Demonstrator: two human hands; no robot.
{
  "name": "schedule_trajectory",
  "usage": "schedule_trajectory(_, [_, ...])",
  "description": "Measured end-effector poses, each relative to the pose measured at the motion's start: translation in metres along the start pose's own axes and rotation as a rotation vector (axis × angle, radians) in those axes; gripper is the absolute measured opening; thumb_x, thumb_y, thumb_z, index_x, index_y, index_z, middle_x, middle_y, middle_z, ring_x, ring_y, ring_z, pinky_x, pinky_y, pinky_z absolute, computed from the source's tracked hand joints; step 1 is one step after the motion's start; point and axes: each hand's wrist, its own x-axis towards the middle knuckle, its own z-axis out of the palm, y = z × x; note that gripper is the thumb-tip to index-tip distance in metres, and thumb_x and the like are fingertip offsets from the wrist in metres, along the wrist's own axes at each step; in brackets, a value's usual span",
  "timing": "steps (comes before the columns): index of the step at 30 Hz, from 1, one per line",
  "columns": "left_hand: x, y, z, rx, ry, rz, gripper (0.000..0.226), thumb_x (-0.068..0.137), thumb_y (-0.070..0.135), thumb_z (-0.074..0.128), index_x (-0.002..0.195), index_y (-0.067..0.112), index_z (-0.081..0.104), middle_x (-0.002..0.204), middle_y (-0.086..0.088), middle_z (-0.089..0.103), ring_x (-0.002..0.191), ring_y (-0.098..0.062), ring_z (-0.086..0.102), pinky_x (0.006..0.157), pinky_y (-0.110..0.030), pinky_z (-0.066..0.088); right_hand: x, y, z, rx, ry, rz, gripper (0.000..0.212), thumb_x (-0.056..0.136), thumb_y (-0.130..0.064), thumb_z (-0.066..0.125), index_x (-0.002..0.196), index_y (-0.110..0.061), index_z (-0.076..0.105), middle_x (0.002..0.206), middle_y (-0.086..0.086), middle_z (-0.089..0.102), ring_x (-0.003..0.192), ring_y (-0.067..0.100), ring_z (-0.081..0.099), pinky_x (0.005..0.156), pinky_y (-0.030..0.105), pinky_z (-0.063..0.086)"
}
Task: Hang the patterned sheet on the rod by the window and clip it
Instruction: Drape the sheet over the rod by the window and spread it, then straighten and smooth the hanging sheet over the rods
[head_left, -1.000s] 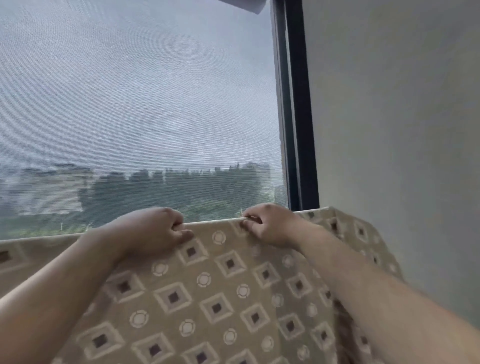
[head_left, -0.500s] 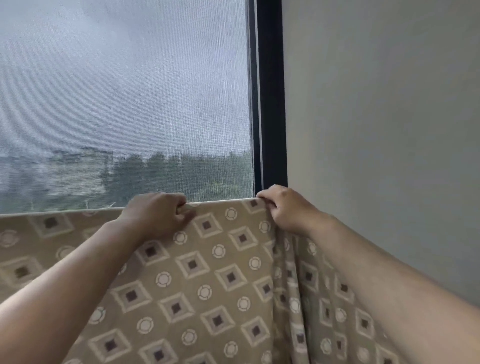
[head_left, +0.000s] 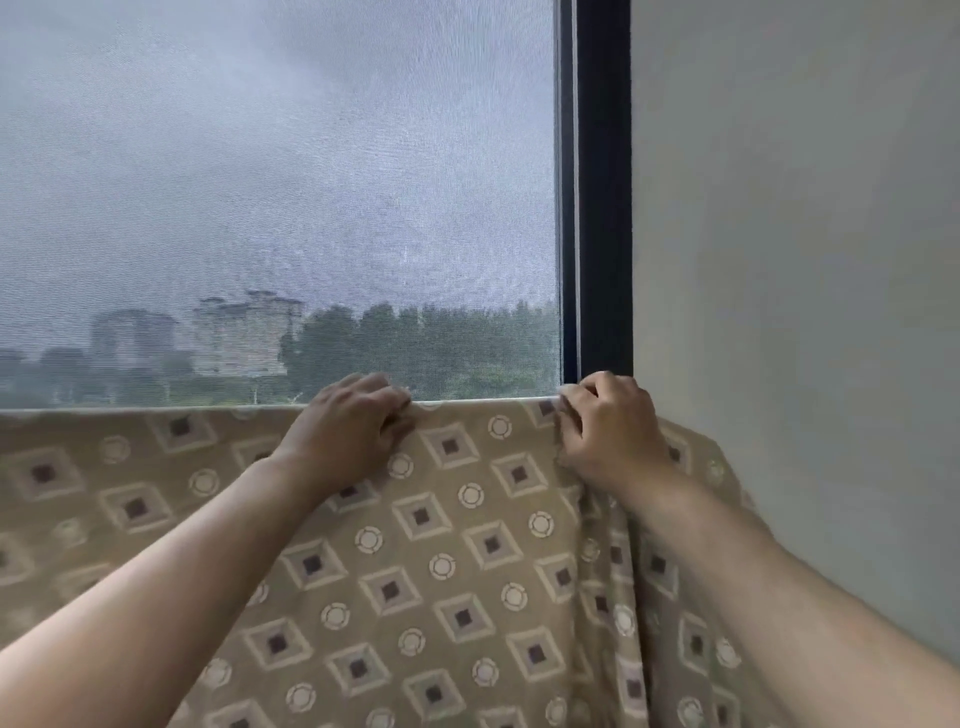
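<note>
A tan patterned sheet (head_left: 452, 561) with diamonds and circles hangs across the lower view, its top fold running level in front of the window. The rod lies hidden under that fold. My left hand (head_left: 348, 426) grips the top fold with curled fingers near the middle. A little to the right, my right hand (head_left: 608, 421) pinches the fold close to the window frame, where the cloth bunches into vertical folds. No clip is in sight.
A mesh window screen (head_left: 280, 197) fills the upper left, with trees and buildings beyond. A dark window frame post (head_left: 597, 187) stands right of it. A plain grey wall (head_left: 795, 260) takes up the right side, close to my right arm.
Both hands have slid right along the top fold toward the frame. The sheet's right end has gathered into folds under my right hand. The view has shifted right.
</note>
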Motion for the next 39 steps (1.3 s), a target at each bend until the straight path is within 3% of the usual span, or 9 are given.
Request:
schedule_trajectory(7, [-0.051,-0.015,-0.008,0.034,0.093,-0.071,0.043,0.088,0.034,0.052,0.126,0.016,0.063,0.131,-0.008,0.060,0.122,-0.031,0.053,0.104,-0.046,0.041,-0.036,-0.067,0.013,0.286,0.072,-0.176,0.031,0.087,-0.024,0.057,0.113,-0.012,0.068,0.121,0.009,0.059,0.117,0.027,0.052,0.102,0.044,0.042])
schedule_trajectory(11, [-0.116,-0.037,-0.008,0.005,0.105,-0.099,0.040,0.089,0.026,0.059,0.125,0.010,0.064,0.135,-0.013,0.057,0.126,-0.032,0.052,0.104,-0.047,0.043,-0.075,-0.122,0.039,0.463,0.032,-0.220,0.029,0.081,-0.010,0.058,0.108,-0.008,0.069,0.118,0.013,0.062,0.110,0.031,0.056,0.097,0.043,0.046])
schedule_trajectory(15, [-0.198,-0.068,-0.016,-0.030,-0.048,-0.201,0.048,0.090,0.036,0.048,0.125,0.007,0.064,0.135,-0.017,0.056,0.126,-0.033,0.052,0.104,-0.045,0.042,-0.128,-0.183,0.062,0.587,-0.184,-0.249,0.034,0.078,-0.004,0.052,0.107,-0.004,0.070,0.112,0.013,0.064,0.106,0.030,0.057,0.093,0.032,0.045])
schedule_trajectory(19, [-0.282,-0.110,-0.028,-0.023,-0.216,-0.319,0.058,0.088,0.043,0.040,0.130,0.009,0.060,0.140,-0.017,0.051,0.127,-0.037,0.049,0.105,-0.048,0.039,-0.184,-0.233,0.076,0.579,-0.489,-0.187,0.040,0.089,-0.007,0.048,0.126,-0.011,0.062,0.138,0.004,0.053,0.132,0.021,0.041,0.109,0.034,0.038])
schedule_trajectory(24, [-0.392,-0.155,-0.052,-0.059,-0.371,-0.489,0.055,0.092,0.044,0.044,0.139,0.019,0.051,0.153,-0.007,0.037,0.141,-0.029,0.032,0.114,-0.044,0.026,-0.252,-0.302,0.074,0.505,-0.781,-0.112,0.045,0.097,-0.014,0.042,0.142,-0.019,0.047,0.153,-0.005,0.035,0.143,0.012,0.025,0.116,0.028,0.025])
schedule_trajectory(29, [-0.485,-0.184,-0.046,-0.125,-0.456,-0.604,0.066,0.086,0.056,0.034,0.139,0.021,0.051,0.153,-0.004,0.038,0.140,-0.026,0.032,0.112,-0.041,0.028,-0.318,-0.350,0.092,0.532,-0.893,-0.070,0.044,0.097,-0.014,0.045,0.141,-0.016,0.048,0.148,-0.001,0.041,0.140,0.016,0.032,0.108,0.025,0.032])
schedule_trajectory(33, [-0.555,-0.193,-0.014,-0.235,-0.472,-0.790,0.046,0.096,0.031,0.056,0.139,0.018,0.051,0.153,-0.004,0.037,0.142,-0.024,0.030,0.112,-0.040,0.028,-0.378,-0.365,0.126,0.571,-0.991,0.003,0.046,0.099,-0.017,0.045,0.144,-0.020,0.045,0.153,-0.003,0.035,0.142,0.013,0.027,0.110,0.019,0.023])
schedule_trajectory(36, [-0.606,-0.191,0.026,-0.275,-0.525,-0.897,0.047,0.094,0.025,0.059,0.140,0.016,0.051,0.152,-0.008,0.038,0.142,-0.025,0.031,0.113,-0.040,0.028,-0.426,-0.363,0.157,0.581,-1.054,0.082,0.048,0.099,-0.018,0.047,0.147,-0.022,0.041,0.156,-0.004,0.031,0.146,0.013,0.023,0.115,0.022,0.019])
schedule_trajectory(39, [-0.648,-0.180,0.067,-0.321,-0.561,-0.971,0.049,0.093,0.023,0.062,0.139,0.013,0.051,0.151,-0.012,0.039,0.141,-0.027,0.033,0.112,-0.042,0.031,-0.475,-0.354,0.186,0.595,-1.070,0.116,0.049,0.098,-0.015,0.050,0.146,-0.020,0.041,0.152,-0.005,0.037,0.144,0.012,0.027,0.108,0.010,0.014])
